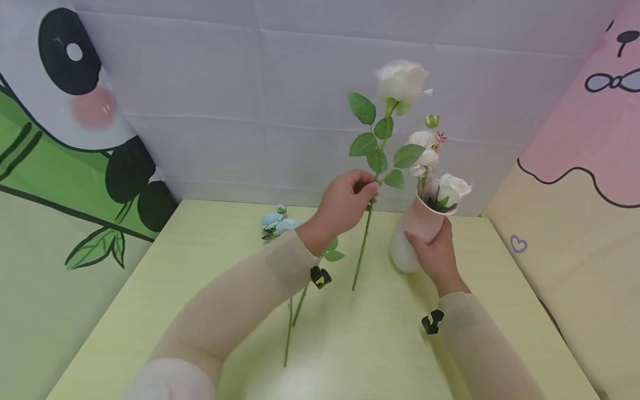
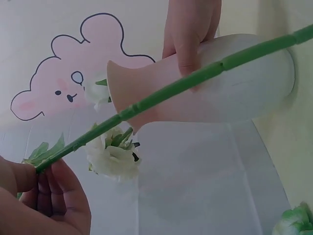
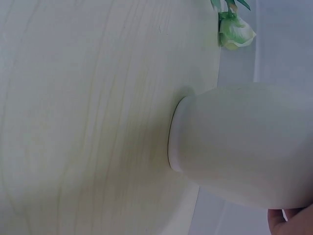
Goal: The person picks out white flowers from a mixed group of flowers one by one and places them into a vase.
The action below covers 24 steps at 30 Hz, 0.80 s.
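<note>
My left hand [image 1: 347,203] pinches the green stem of a tall white rose [image 1: 401,80], which stands upright above the table with its leaves fanning out over the fingers. The stem [image 2: 171,89] runs across in front of the vase in the left wrist view. With thumb and fingers round its side, my right hand [image 1: 436,253] grips a pink-and-white vase [image 1: 407,239]. That vase holds a white rose [image 1: 454,190] at its rim and a spray of smaller white flowers [image 1: 424,158]. In the right wrist view the vase's base [image 3: 177,137] is at the tabletop.
Light blue flowers [image 1: 272,221] lie on the table [image 1: 240,344] behind my left forearm, their stems [image 1: 288,333] reaching toward the front. A white cloth wall [image 1: 225,83] rises at the back. Printed cartoon panels [image 1: 575,144] stand at both sides.
</note>
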{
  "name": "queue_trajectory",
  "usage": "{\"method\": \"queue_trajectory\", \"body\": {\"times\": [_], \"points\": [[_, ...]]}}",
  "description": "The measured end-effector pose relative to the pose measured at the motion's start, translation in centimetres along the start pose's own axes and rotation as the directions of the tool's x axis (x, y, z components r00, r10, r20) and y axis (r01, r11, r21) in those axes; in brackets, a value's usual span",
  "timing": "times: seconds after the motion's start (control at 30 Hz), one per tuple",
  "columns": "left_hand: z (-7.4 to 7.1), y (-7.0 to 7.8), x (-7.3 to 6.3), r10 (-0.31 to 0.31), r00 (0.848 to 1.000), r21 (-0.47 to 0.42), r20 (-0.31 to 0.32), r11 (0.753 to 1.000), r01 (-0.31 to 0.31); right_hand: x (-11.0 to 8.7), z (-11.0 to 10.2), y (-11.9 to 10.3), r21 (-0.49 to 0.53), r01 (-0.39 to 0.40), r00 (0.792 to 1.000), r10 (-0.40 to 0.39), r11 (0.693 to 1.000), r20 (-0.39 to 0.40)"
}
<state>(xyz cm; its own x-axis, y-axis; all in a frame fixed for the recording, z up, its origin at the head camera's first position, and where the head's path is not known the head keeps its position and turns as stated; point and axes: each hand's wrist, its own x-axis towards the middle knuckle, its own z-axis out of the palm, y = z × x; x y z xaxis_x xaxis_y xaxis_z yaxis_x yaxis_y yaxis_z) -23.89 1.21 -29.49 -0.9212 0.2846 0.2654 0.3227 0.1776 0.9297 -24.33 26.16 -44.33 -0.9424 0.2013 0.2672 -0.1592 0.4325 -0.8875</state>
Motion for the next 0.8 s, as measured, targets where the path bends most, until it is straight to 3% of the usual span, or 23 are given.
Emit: {"method": "queue_trajectory", "body": {"times": [0.33, 0.6, 0.8], "points": [[-0.4, 4.0, 3.1, 0.073, 0.993, -0.056, -0.089, 0.995, -0.078, 0.1, 0.2, 0.1, -0.003, -0.01, 1.0, 0.01, 1.0, -0.003], [-0.4, 6.7, 5.4, 0.084, 0.99, -0.041, -0.116, 0.995, -0.09, 0.0, 0.1, 0.2, -0.001, 0.0, 1.0, 0.0, 1.0, -0.018], [0.2, 8.4, 6.2, 0.08, 0.988, -0.02, -0.13, 0.996, -0.084, -0.1, 0.2, 0.1, 0.001, -0.013, 1.0, 0.013, 1.0, -0.004]]}}
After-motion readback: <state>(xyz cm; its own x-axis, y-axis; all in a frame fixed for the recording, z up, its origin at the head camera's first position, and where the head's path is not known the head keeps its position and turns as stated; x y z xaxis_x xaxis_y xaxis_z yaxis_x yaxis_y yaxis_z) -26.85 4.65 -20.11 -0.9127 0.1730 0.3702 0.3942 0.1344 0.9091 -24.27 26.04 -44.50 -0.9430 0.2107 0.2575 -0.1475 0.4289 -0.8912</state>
